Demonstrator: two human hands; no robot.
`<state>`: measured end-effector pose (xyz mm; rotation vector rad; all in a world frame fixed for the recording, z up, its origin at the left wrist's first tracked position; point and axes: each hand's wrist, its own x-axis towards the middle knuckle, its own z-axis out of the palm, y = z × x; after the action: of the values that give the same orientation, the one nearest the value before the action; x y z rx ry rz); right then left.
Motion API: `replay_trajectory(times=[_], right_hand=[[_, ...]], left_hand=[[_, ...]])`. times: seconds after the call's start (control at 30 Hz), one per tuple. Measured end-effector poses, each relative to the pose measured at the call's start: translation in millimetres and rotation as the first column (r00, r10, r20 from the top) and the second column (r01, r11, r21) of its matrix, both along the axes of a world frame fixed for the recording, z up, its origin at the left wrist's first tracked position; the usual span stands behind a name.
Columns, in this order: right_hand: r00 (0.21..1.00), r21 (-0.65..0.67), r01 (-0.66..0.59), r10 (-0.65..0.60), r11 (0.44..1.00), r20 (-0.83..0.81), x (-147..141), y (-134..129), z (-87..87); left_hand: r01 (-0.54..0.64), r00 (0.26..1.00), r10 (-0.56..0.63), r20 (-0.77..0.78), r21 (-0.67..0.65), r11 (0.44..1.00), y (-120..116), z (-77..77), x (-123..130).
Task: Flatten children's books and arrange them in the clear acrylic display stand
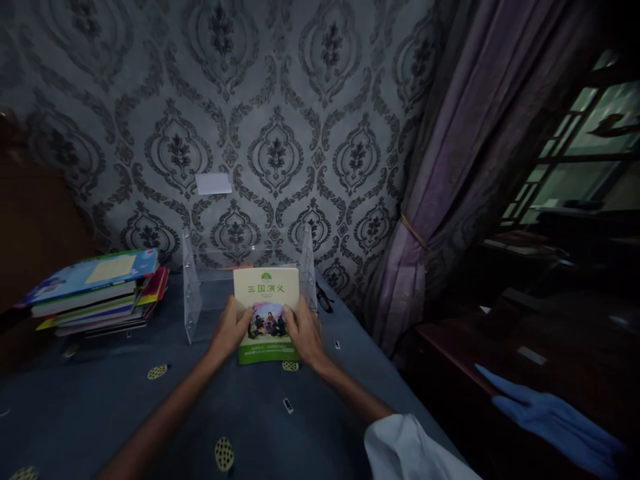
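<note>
Cream and green illustrated book point(268, 317)

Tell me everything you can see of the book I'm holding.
The book looks like a closed paperback, cover facing you: cream above with green Chinese characters, a picture of figures mid-cover, green below. Your left hand and right hand hold its side edges, thumbs on the front. It's before the clear rack; contact there is unclear.
</note>
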<state>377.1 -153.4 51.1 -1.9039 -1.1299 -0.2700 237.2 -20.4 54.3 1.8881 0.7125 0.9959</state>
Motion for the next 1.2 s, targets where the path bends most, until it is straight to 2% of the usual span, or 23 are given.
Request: replay_trajectory(times=[0.17, 0.43, 0.63, 0.8, 1.2], right_hand=[[1.000, -0.022, 0.021, -0.021, 1.000, -0.007, 9, 12, 6.7], [0.999, 0.069, -0.008, 0.011, 0.998, -0.045, 15, 26, 21.5], [0.999, 0.088, 0.018, -0.014, 0.996, -0.047, 15, 30, 27.9], [0.999, 0.052, -0.002, 0.005, 0.999, -0.047, 14, 30, 27.7], [0.989, 0.022, -0.146, 0.146, 0.989, -0.019, 29, 29, 28.9]], left_hand=[[-0.082, 0.994, 0.088, -0.065, 0.094, 0.992, 3, 5.8, 13], [-0.193, 0.969, 0.215, -0.123, 0.166, 0.967, -3, 14.2, 20], [-0.161, 0.981, 0.176, -0.086, 0.163, 0.973, -4, 18.4, 18], [-0.129, 0.977, 0.157, -0.144, 0.187, 0.974, 3, 18.0, 11], [-0.127, 0.947, 0.205, -0.247, 0.297, 0.946, 8, 23.5, 4]])
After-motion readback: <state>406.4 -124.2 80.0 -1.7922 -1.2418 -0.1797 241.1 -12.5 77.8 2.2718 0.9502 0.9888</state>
